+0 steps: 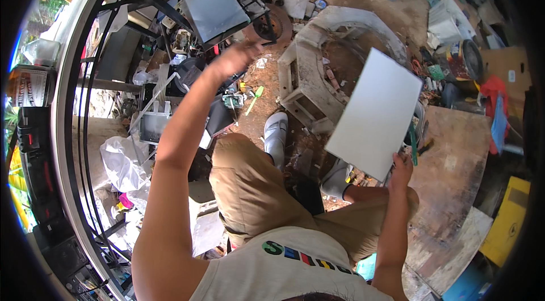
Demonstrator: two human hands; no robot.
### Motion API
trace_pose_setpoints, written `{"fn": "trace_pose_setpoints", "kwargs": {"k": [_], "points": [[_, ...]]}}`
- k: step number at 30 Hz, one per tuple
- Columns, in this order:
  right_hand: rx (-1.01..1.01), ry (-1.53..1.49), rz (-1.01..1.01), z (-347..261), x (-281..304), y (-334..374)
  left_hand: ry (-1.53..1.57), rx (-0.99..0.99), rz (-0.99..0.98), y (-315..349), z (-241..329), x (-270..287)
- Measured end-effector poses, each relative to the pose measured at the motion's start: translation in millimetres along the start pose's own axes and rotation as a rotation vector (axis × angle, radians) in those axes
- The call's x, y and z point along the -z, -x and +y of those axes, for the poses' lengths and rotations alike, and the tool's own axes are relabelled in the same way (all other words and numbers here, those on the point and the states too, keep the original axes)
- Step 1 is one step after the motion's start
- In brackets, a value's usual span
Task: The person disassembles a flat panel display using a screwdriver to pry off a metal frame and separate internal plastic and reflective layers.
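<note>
My right hand (pixel 401 171) grips the near lower corner of a thin white rectangular panel (pixel 376 113), which is tilted over my right leg and in front of an octagonal frame. My left hand (pixel 241 58) is stretched forward and smeared by motion, so its fingers do not show clearly. Just beyond it, a flat grey panel (pixel 217 8) sits in a black metal frame (pixel 258 8). I cannot tell whether the left hand touches that frame.
The pale octagonal frame (pixel 304 62) stands on the littered floor ahead. A green brush-like tool (pixel 256 96) lies near my left shoe. Scrap and a clear plastic bag (pixel 124 164) are piled left, beside a metal rack post (pixel 62 113). A worn wooden board (pixel 454 159) lies at right.
</note>
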State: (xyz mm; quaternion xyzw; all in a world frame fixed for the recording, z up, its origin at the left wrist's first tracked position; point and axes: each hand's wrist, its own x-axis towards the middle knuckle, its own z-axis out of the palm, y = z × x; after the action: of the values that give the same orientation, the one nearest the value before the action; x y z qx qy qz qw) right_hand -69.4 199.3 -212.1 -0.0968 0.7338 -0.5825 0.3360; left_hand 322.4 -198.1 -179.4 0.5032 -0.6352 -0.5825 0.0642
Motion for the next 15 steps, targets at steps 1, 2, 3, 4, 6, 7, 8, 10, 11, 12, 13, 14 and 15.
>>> {"fn": "trace_pose_setpoints", "kwargs": {"k": [1, 2, 3, 4, 6, 7, 8, 10, 11, 12, 13, 14, 15], "points": [[-0.014, 0.019, -0.008, 10, 9, -5, -0.157, -0.030, -0.169, 24, 30, -28], [-0.029, 0.034, -0.010, 21, 16, -10, -0.294, -0.116, -0.246, 42, 45, -64], [-0.016, 0.082, -0.039, 26, 18, -14, -0.402, -0.180, -0.228, 56, 47, -101], [0.012, 0.140, -0.046, 22, 14, -11, -0.512, -0.239, -0.202, 70, 49, -139], [0.123, 0.105, -0.021, 13, -3, -7, -0.539, -0.301, -0.021, 84, 21, -208], [0.100, 0.329, -0.003, 43, 19, -32, -0.496, -0.332, 0.049, 87, 15, -236], [0.100, 0.312, 0.029, 48, 13, -34, -0.460, -0.355, 0.136, 87, 12, -256], [0.090, 0.217, 0.025, 54, 8, -33, -0.396, -0.306, 0.134, 93, 13, -282], [0.090, 0.198, 0.031, 46, 8, -29, -0.364, -0.279, 0.146, 93, 13, -292], [0.092, 0.180, 0.035, 40, 6, -24, -0.406, -0.309, 0.261, 87, 3, -303], [0.091, 0.157, 0.037, 34, 3, -17, -0.382, -0.281, 0.296, 84, 2, -309], [0.076, 0.204, 0.044, 31, 4, -14, -0.358, -0.251, 0.331, 83, 4, -312], [0.061, 0.250, 0.050, 28, 5, -11, -0.334, -0.221, 0.366, 82, 5, -315]]}}
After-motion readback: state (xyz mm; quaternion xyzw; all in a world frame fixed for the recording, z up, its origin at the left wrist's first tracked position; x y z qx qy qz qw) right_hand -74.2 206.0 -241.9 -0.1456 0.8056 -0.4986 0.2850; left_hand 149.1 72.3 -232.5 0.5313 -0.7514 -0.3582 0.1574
